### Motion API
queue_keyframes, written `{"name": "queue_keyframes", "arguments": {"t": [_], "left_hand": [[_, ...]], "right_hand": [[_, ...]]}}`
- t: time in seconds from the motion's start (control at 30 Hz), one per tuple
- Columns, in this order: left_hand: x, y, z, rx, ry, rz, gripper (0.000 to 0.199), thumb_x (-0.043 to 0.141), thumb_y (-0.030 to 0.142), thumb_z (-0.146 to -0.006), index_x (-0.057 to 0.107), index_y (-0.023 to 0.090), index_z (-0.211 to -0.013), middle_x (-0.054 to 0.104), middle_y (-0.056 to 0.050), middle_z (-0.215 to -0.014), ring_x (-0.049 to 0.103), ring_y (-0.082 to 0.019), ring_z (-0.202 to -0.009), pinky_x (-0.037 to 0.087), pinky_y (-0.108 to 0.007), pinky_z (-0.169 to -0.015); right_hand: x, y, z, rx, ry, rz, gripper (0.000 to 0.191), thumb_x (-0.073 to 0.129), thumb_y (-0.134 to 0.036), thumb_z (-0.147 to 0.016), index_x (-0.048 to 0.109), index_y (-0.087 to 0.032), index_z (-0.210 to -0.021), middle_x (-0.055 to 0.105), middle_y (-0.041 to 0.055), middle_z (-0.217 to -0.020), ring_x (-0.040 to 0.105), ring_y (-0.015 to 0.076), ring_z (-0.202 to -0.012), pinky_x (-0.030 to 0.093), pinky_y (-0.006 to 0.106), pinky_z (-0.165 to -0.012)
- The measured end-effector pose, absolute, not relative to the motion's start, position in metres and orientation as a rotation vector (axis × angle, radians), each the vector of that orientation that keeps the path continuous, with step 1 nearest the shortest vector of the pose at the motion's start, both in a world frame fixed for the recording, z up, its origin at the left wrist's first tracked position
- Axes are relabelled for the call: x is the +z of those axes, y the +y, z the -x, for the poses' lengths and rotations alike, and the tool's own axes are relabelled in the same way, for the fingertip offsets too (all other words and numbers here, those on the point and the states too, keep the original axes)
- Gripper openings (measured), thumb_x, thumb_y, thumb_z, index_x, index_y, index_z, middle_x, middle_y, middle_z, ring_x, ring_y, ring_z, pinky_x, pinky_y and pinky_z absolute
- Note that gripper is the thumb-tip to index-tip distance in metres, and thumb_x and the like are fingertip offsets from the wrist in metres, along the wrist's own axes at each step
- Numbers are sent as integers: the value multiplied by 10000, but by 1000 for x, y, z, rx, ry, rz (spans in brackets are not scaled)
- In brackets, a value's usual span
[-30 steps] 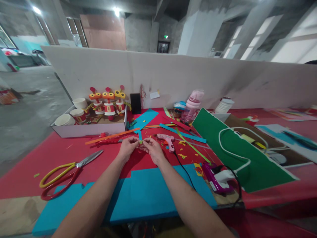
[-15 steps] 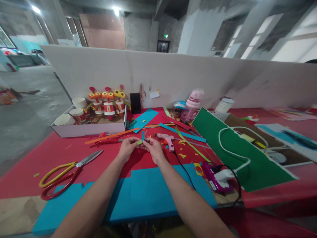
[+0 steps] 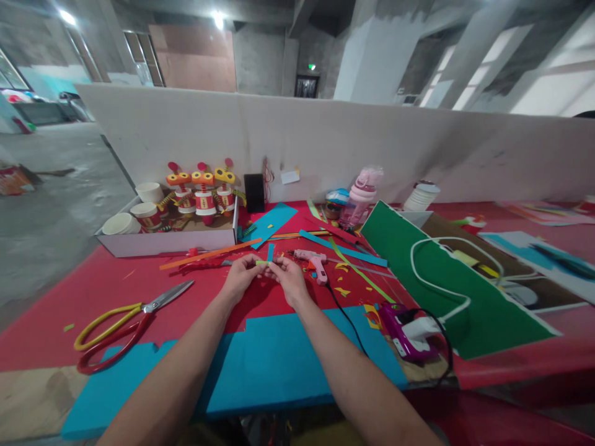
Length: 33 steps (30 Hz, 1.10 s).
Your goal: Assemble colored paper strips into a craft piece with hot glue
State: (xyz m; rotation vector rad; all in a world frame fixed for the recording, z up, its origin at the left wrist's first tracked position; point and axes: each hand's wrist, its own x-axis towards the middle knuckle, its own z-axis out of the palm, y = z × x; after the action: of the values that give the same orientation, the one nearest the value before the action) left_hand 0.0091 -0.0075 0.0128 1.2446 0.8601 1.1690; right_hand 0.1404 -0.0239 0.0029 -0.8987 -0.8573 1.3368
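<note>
Over the red table top, my left hand (image 3: 242,275) pinches the left end of a small green paper strip (image 3: 261,263). Its right end meets a short blue strip (image 3: 271,252), which stands up between my hands. My right hand (image 3: 289,279) is closed on the joined strips, its fingertips close to those of my left hand. Just right of my right hand lies a pink glue gun (image 3: 316,263) with a black cord. Large scissors (image 3: 144,313) with one yellow and one red handle rest to the left of my arms.
A box (image 3: 171,243) with paper cups and cup figures stands at the back left. Blue board (image 3: 279,353) spans the front edge. A purple power strip (image 3: 409,337) and a green panel (image 3: 446,285) are on the right, a pink bottle (image 3: 360,198) behind.
The green strip has tilted, showing a narrower side, and the blue strip has shifted slightly up and right. Both hands keep their pinch.
</note>
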Motion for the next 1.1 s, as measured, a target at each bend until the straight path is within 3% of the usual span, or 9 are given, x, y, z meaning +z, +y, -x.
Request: {"name": "queue_keyframes", "arguments": {"t": [0.47, 0.8, 1.1], "left_hand": [[8, -2, -5, 1189, 962, -1325, 199, 721, 312, -628, 620, 146, -671, 602, -7, -597, 513, -109, -538, 395, -222, -547], [11, 0, 4, 1362, 925, -1240, 214, 668, 353, -690, 608, 154, -640, 549, 9, -555, 477, -97, -526, 376, -219, -552], [6, -2, -9, 1287, 830, -1247, 210, 629, 348, -745, 587, 146, -702, 564, -3, -607, 487, -95, -542, 387, -218, -549]], "right_hand": [[2, -23, -142, 1429, -846, 907, 344, 777, -342, -543, 588, -159, -763, 634, -27, -662, 628, 104, -598, 544, 282, -696], [2, -23, -143, 1325, -894, 1047, 324, 743, -386, -589, 596, -157, -764, 653, 0, -602, 648, 131, -564, 479, 206, -530], [-1, -20, -141, 1293, -811, 881, 358, 764, -395, -575, 601, -165, -795, 659, -2, -700, 650, 132, -650, 528, 266, -666]]}}
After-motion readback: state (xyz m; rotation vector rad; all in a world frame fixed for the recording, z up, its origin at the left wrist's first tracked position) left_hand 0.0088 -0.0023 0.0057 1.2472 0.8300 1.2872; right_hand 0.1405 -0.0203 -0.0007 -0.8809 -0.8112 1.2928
